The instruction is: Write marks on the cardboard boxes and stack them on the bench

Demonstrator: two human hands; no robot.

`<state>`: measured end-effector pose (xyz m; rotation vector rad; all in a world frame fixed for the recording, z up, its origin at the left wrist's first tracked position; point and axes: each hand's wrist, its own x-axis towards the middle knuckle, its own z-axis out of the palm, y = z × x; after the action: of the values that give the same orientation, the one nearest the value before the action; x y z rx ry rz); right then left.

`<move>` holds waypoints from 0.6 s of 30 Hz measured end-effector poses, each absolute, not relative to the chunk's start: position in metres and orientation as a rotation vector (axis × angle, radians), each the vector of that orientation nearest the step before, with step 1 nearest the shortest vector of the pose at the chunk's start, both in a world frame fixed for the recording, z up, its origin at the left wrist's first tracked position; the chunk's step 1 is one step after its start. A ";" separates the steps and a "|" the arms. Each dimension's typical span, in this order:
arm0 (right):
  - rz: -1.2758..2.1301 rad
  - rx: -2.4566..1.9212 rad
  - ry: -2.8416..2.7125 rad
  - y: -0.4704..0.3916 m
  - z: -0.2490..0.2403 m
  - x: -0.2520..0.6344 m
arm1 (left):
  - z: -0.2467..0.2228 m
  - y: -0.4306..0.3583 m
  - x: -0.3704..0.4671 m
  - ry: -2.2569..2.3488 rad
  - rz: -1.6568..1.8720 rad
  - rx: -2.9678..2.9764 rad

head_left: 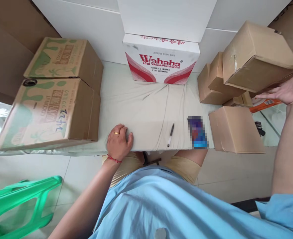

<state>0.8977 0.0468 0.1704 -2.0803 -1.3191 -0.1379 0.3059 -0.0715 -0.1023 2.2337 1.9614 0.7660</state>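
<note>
My left hand (119, 142) rests at the front edge of the cloth-covered table (139, 109), its fingers curled down and the thumb a little apart, with nothing visible in it. A gold ring and a red string bracelet are on it. At the far right, my right hand (292, 88) is raised beside the upper brown carton (261, 56), fingers stretched out below the carton's lower edge. Whether they touch it I cannot tell. Part of this hand is cut off by the frame. Beneath the fingers is an orange package (268, 105).
A pen (170, 134) and a blurred-out phone-like item (197, 132) lie on the table. Smaller brown boxes (236, 129) stand at right, coconut cartons (47, 113) at left, a Wahaha water carton (161, 63) at the back. A green stool (37, 202) is on the floor.
</note>
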 end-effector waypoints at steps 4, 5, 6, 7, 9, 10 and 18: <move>0.908 -2.112 -1.021 0.045 0.176 0.881 | -0.102 -0.072 0.307 1.954 0.778 2.222; 0.913 -2.036 -1.098 0.044 0.174 0.882 | -0.101 -0.072 0.307 1.952 0.774 2.216; 0.875 -1.965 -1.194 0.043 0.171 0.884 | -0.101 -0.072 0.307 1.952 0.768 2.212; 0.820 -1.912 -1.264 0.041 0.167 0.887 | -0.101 -0.072 0.308 1.954 0.761 2.210; 0.715 -1.865 -1.260 0.032 0.158 0.888 | -0.100 -0.073 0.308 1.958 0.747 2.211; 0.674 -1.848 -1.207 0.024 0.154 0.885 | -0.099 -0.073 0.308 1.955 0.743 2.215; 0.746 -1.361 -1.103 -0.080 0.117 0.769 | -0.100 -0.073 0.310 1.900 0.746 2.217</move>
<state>0.7687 -0.0798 0.1167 -1.3612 -1.1027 0.7456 0.3098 -0.0733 -0.0999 2.2169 1.9003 0.7462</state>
